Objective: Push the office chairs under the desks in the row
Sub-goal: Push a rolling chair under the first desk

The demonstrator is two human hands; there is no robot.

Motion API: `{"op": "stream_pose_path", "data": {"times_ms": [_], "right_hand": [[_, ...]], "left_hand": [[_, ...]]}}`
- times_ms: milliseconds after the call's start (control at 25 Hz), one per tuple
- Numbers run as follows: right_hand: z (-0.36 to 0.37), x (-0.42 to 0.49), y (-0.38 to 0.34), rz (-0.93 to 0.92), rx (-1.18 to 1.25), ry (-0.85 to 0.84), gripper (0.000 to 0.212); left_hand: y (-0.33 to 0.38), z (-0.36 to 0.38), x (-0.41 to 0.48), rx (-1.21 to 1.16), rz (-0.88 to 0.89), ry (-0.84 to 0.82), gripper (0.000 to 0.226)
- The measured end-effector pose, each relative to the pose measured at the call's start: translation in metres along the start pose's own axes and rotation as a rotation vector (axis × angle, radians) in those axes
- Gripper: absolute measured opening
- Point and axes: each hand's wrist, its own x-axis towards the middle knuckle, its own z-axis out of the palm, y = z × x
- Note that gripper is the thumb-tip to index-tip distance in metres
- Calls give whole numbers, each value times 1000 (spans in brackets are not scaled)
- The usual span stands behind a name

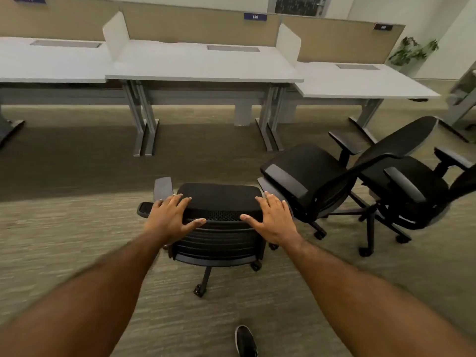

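Your left hand [171,217] and right hand [270,219] lie flat and spread, not gripping, on the top edge of the chair [219,225] backrest, with the middle desk [203,65] straight ahead of both, well beyond your fingertips.

Your left hand [171,219] and right hand [273,219] lie flat on the top edge of the backrest of the near chair [219,222], one at each end. This chair stands on the floor [77,228], in front of the middle desk [203,65] and well apart from it. To its right stand a second chair [309,176] and, further right, a third chair [409,186], close together. The left desk [51,60] and the right desk [360,81] continue the row. Your shoe [246,341] is behind the near chair.
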Motion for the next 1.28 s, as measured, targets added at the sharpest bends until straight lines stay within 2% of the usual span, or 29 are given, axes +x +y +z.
{"op": "stream_pose_path", "data": {"times_ms": [120, 280, 560, 1000, 1160, 1280], "right_hand": [[2, 18, -2, -13, -116, -64, 102], [17, 31, 0, -112, -196, 71, 102], [9, 58, 2, -234, -192, 60, 89], [-1, 115, -8, -392, -231, 6, 90], [-2, 140, -23, -454, -234, -34, 88], [-2, 162, -37, -495, -219, -64, 90]], "left_hand": [[2, -6, 20, -12, -11, -197, 120], [1, -6, 39, -62, 16, -303, 122], [0, -5, 36, -56, -17, -148, 106], [-13, 8, 37, -119, -214, 24, 96], [-26, 8, 41, -146, -284, 46, 93], [-47, 0, 48, -178, -308, -7, 94]]}}
